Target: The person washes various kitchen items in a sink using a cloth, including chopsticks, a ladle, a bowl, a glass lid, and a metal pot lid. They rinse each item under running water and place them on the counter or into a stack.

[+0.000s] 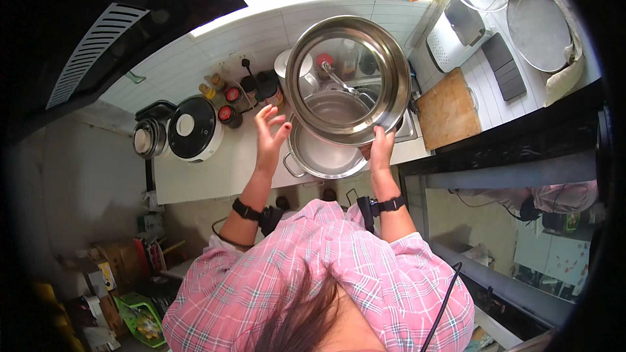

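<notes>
My right hand (382,149) grips the near lower edge of a round steel lid (397,58) with a wide shiny rim and a see-through middle. The lid is tilted up above a wide stainless steel pot (313,156) with a looped side handle (292,166). The lid covers the pot's far part, and whether the pot holds liquid is hard to tell. To the left of the lid, my left hand (270,137) is raised with its fingers apart and nothing in it. Through the lid's middle a metal faucet (337,78) shows.
A rice cooker (193,127), steel bowls (146,137) and several jars (230,115) stand left on the counter (210,176). To the right are a wooden cutting board (451,110), a white perforated holder (442,49) and a round pan (538,29). A range hood (98,54) overhangs the left.
</notes>
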Available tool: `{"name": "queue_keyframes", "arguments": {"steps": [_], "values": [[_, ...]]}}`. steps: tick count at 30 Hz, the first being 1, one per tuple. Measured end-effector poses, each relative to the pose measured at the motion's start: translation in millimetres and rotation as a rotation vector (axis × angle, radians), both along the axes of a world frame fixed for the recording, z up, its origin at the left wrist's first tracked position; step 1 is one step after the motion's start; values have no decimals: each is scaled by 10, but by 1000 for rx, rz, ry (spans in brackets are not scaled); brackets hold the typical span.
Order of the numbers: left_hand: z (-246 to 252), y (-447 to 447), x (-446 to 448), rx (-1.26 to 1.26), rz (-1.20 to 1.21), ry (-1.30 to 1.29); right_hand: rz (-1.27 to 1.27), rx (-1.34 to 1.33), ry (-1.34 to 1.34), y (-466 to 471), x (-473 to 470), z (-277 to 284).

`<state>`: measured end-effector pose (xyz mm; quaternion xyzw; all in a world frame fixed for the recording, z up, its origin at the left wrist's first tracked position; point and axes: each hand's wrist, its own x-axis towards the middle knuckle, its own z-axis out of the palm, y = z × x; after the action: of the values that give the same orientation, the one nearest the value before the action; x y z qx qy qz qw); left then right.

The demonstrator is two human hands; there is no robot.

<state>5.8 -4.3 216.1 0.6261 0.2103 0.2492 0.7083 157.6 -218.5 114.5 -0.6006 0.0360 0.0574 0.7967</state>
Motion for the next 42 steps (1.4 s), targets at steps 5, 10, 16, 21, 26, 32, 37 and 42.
{"name": "queue_keyframes", "arguments": {"steps": [5,10,16,21,26,32,37,42], "values": [[-106,99,264,-170,-274,-140,72,-42,-58,-9,-46,138],[-184,117,299,-354,-98,-180,123,-517,-309,-69,30,625],[-247,241,311,-311,-14,-147,3,-582,-939,8,216,1311],[-176,98,448,-228,-115,-176,904,-872,-1304,715,-331,1294],[-156,-5,422,-214,-159,-70,880,-951,-1556,763,-101,1158],[-140,112,431,-38,-189,25,533,-1073,-1489,759,306,1023],[-41,180,387,-207,-92,-93,135,-1506,-1184,645,730,803],[122,197,484,-88,34,-257,507,-1757,-906,468,435,526]]}}
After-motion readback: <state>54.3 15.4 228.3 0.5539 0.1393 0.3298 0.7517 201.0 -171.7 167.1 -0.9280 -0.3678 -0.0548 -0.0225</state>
